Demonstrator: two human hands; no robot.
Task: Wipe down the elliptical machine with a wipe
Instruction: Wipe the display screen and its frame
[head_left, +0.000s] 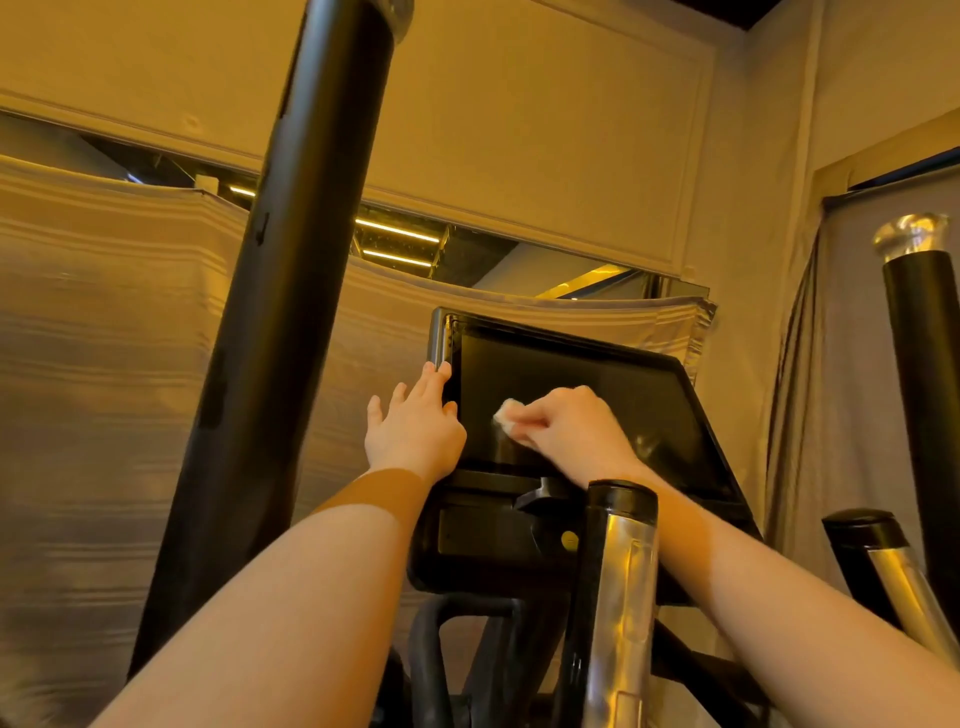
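The right hand (566, 426) curls its fingers round a small white wipe (506, 414) and presses it against the dark screen (587, 374) of the elliptical machine (519, 540), low on the screen's left half. The wipe sticks out past the fingertips, bunched into a wad. The left hand (415, 421) is spread open, fingers straight; its fingertips touch the left edge of the screen's frame, and it holds nothing. Both bare forearms reach up from the bottom of the view toward the console.

The screen tilts back and to the right, with a faint smear showing near its lower right corner. Below it sits the black console body with a small yellow dot (569, 540). A chrome handlebar with a black cap (621, 582) rises in front of the right forearm, and a second one (883, 561) stands at the right. A thick black pole (291, 291) slants across the left side, and another black pole with a shiny top (917, 332) stands at the far right. Striped cloth (104, 364) hangs behind the machine.
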